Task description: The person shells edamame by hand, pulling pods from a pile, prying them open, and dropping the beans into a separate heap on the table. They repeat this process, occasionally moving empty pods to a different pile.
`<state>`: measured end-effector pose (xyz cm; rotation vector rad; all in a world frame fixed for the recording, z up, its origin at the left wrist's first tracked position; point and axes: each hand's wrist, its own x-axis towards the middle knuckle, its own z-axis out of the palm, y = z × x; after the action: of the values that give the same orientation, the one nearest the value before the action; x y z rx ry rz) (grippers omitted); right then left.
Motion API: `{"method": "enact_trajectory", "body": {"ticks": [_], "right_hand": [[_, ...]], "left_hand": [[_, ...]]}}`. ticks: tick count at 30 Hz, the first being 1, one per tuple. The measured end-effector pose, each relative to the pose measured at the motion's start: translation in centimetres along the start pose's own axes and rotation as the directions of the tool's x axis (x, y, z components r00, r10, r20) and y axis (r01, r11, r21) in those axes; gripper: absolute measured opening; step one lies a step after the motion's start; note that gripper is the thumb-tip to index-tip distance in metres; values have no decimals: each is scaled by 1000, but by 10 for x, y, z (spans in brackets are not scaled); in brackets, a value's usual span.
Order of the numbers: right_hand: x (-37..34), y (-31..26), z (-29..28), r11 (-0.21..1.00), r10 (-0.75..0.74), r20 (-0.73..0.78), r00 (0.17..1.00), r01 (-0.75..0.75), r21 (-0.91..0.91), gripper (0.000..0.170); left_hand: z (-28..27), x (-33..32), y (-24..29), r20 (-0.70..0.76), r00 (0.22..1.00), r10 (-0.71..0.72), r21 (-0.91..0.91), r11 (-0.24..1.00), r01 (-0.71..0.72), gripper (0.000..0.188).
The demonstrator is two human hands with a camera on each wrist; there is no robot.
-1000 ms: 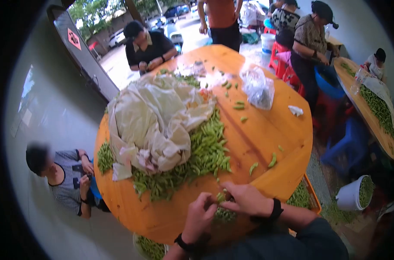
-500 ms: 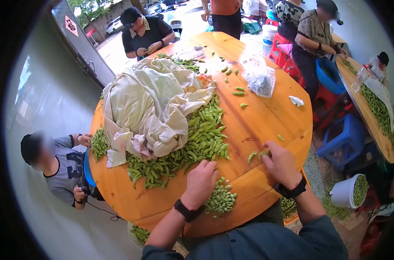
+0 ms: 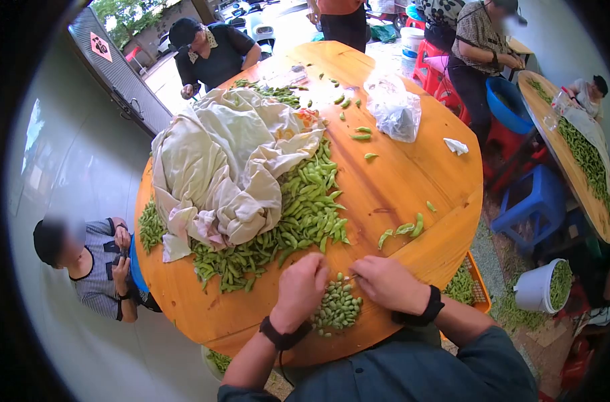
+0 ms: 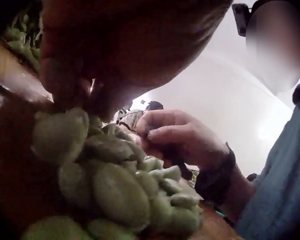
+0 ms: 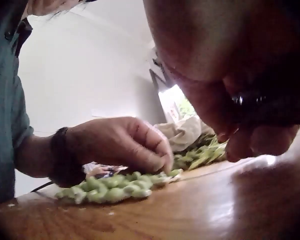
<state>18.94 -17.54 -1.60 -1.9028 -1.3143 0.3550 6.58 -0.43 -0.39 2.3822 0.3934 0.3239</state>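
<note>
At six o'clock on the table (image 3: 211, 318), the right hand (image 3: 391, 285) has rejoined the left hand (image 3: 297, 289) beside the beans (image 3: 337, 308), centring work there again. Both bunch their fingertips; what they pinch, I cannot tell.

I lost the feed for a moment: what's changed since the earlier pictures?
The right hand has let go of a green pod, which now lies between two others, and moved left, back beside the left hand at the shelled beans. Whether it grips anything now is unclear. The cloth and plastic bag stayed put.
</note>
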Motion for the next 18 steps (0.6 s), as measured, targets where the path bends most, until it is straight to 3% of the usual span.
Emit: {"method": "enact_trajectory", "body": {"ticks": [2,4,6,9,13,15,16,17,18], "right_hand": [[3,-12,-1,1000,-6,158,987,10,-24,16],[2,-14,1,1000,-2,164,987,7,-26,18],[0,-10,4,999,-27,38,999,26,38,18],[-4,-7,2,989,84,-28,996,-80,126,19],[-3,-10,-8,985,57,-60,997,-47,163,18],[-3,-10,-9,982,73,-61,995,-61,180,19],[-3,-11,-10,981,79,-62,995,-66,183,19],[-1,-14,-11,974,119,-42,992,-108,197,20],[0,-16,-11,966,159,-21,987,-151,210,20]], "left_hand": [[-1,15,1,-110,993,-33,95,994,44,16],[2,24,-4,-139,990,-5,123,992,22,18],[5,30,-4,-79,997,-13,258,966,33,17],[7,31,-7,-39,999,8,337,942,5,17],[4,20,-6,-78,996,38,351,937,-8,13],[2,12,-9,-73,997,-27,-16,1000,26,11],[2,6,-7,-67,997,-28,-16,1000,27,11],[1,1,-3,59,968,-245,-375,893,248,10],[-2,-4,2,250,886,-390,-643,618,453,9]]}}
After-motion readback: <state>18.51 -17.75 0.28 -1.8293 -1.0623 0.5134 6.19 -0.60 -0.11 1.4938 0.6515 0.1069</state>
